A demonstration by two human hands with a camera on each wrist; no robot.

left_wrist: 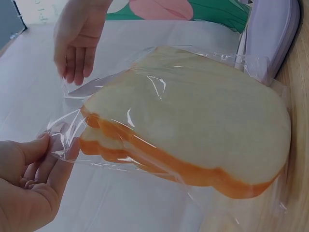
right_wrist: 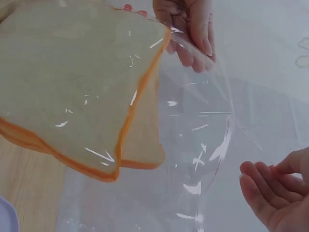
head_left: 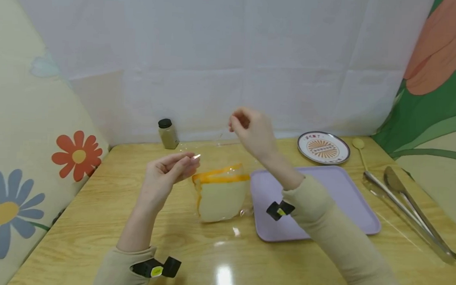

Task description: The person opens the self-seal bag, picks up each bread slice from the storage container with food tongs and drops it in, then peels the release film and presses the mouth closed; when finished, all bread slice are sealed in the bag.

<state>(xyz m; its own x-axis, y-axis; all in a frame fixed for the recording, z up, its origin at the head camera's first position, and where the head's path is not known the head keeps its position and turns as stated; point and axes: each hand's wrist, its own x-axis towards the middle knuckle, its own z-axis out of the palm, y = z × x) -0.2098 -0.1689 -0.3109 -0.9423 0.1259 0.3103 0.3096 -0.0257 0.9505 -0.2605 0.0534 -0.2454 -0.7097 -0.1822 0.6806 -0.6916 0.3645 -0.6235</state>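
Slices of bread (head_left: 223,201) with orange-brown crusts lie inside a clear plastic bag (right_wrist: 193,159), above the wooden table in the wrist views. My left hand (head_left: 171,170) pinches the edge of the bag near its mouth, thumb against fingers, as the left wrist view (left_wrist: 34,181) also shows. Higher and farther right, my right hand (head_left: 255,133) has thumb and forefinger together. A thin, see-through part of the bag stretches toward these fingertips (right_wrist: 248,168); the film is hard to make out there.
A lilac tray (head_left: 346,205) stands right of the bread. Behind it sits a patterned plate (head_left: 323,148). Metal tongs (head_left: 418,212) and a long yellow spoon (head_left: 359,143) lie at the far right. A black-capped jar (head_left: 168,134) stands at the back left.
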